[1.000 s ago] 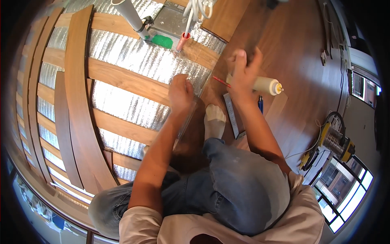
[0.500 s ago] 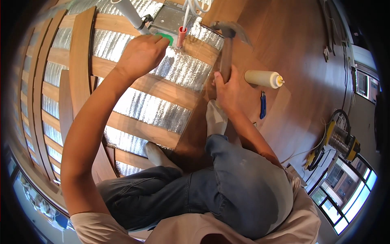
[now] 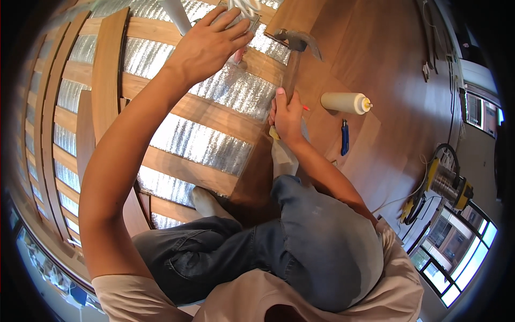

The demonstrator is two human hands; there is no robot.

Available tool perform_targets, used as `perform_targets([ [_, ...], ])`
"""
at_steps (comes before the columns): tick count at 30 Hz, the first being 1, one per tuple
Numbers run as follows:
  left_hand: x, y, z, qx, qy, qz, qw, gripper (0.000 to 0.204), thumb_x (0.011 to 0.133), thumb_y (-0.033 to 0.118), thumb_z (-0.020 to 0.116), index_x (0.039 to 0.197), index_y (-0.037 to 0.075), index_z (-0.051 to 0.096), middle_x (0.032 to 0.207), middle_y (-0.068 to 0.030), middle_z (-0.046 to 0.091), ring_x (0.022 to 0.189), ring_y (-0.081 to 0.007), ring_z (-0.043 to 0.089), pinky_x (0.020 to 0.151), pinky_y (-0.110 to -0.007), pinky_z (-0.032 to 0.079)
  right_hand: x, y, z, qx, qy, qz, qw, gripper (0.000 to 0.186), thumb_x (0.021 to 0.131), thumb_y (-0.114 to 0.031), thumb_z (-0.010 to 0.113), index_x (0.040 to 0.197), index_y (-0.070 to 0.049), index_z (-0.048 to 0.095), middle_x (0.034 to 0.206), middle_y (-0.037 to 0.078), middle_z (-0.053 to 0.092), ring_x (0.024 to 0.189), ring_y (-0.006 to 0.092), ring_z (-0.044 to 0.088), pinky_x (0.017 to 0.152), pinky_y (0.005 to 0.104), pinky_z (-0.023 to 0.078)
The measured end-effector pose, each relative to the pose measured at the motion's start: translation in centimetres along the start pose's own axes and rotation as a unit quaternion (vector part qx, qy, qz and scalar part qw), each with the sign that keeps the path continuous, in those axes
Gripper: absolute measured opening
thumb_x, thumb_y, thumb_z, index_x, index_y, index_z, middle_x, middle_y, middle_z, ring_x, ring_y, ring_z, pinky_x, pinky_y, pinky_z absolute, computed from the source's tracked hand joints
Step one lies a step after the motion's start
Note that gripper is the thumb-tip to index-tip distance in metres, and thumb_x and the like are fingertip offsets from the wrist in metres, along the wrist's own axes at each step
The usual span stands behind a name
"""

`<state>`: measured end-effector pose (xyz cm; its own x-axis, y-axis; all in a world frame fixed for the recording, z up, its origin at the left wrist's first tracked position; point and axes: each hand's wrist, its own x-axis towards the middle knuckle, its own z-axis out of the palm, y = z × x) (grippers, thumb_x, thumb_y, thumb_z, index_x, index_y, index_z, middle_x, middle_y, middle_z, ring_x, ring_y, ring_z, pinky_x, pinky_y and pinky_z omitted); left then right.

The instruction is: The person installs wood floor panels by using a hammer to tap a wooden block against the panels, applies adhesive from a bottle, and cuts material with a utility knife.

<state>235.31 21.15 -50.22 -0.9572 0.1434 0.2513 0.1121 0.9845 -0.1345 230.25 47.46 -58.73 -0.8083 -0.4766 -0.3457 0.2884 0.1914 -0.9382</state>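
Note:
My left hand (image 3: 214, 47) is spread open over the white cables (image 3: 248, 7) and a red tube (image 3: 239, 55), partly covering both; whether its fingertips touch anything is hard to tell. A claw hammer (image 3: 298, 42) points away from me, its handle wrapped by my right hand (image 3: 288, 119). The hammer's head is above the edge of the laid wood floor (image 3: 354, 48). A pale pipe (image 3: 174, 15) rises just left of my left hand. Beside my right hand lies a cream squeeze bottle (image 3: 342, 102), with a blue utility knife (image 3: 345, 138) closer to me.
Wooden battens (image 3: 199, 111) cross silver foil (image 3: 196, 138) on the left. Loose planks (image 3: 108, 59) lie over them. A yellow and black vacuum cleaner (image 3: 449, 182) stands at the right, near a window (image 3: 456, 252). My feet rest by the floor's edge.
My left hand has opened from a closed shape and moved away and right, over the cables and red tube. My right hand has shifted slightly left and nearer, still holding the hammer.

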Motion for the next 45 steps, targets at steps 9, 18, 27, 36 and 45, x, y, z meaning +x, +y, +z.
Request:
perform_targets([
  [9,0.0,1.0,1.2,-0.012,0.035,-0.011,0.999,0.068,0.08,-0.004,0.06,0.144,0.02,0.056,0.13,-0.006,0.059,0.13,-0.0313,0.049,0.116,-0.044,0.035,-0.9,-5.8,-1.6,-0.046,0.0,-0.007,0.999,0.038,0.106,-0.041,0.052,0.099,-0.004,0.048,0.069,0.006,0.049,0.051,0.0139,0.049,0.047,0.0298,0.044],
  [18,-1.2,0.1,0.8,-0.01,0.083,-0.042,0.996,0.07,0.081,-0.001,0.059,0.149,0.005,0.045,0.134,-0.0107,0.06,0.127,-0.0289,0.051,0.11,-0.041,0.037,0.3,-7.4,-0.2,0.043,0.067,-0.284,0.955,0.043,0.105,-0.05,0.05,0.097,-0.008,0.042,0.068,0.005,0.048,0.055,0.0137,0.047,0.05,0.0314,0.045],
  [27,-1.6,-0.3,0.3,-0.03,0.074,-0.044,0.996,0.059,0.085,0.0,0.054,0.144,0.0,0.048,0.131,-0.0135,0.063,0.125,-0.0288,0.054,0.111,-0.041,0.037,-0.6,-12.7,-0.1,0.112,0.051,-0.192,0.974,0.04,0.105,-0.042,0.052,0.1,-0.003,0.047,0.075,0.006,0.048,0.051,0.0136,0.047,0.045,0.0315,0.043],
  [36,-0.2,-0.1,0.8,-0.024,0.063,-0.032,0.997,0.059,0.084,-0.001,0.055,0.142,-0.001,0.049,0.126,-0.0141,0.065,0.125,-0.029,0.054,0.111,-0.043,0.037,0.4,-8.9,-2.5,-0.032,-0.015,0.038,0.999,0.041,0.106,-0.043,0.049,0.097,-0.003,0.046,0.076,0.007,0.05,0.056,0.0137,0.051,0.05,0.0327,0.045],
  [45,0.6,0.6,0.0,-0.054,0.075,-0.036,0.995,0.058,0.083,-0.002,0.055,0.141,0.0,0.052,0.123,-0.015,0.066,0.123,-0.0295,0.055,0.11,-0.042,0.037,2.5,2.3,-4.1,-0.212,0.229,-0.299,0.902,0.026,0.102,-0.029,0.052,0.097,-0.003,0.051,0.09,0.012,0.06,0.068,0.0213,0.058,0.069,0.0316,0.053],
])
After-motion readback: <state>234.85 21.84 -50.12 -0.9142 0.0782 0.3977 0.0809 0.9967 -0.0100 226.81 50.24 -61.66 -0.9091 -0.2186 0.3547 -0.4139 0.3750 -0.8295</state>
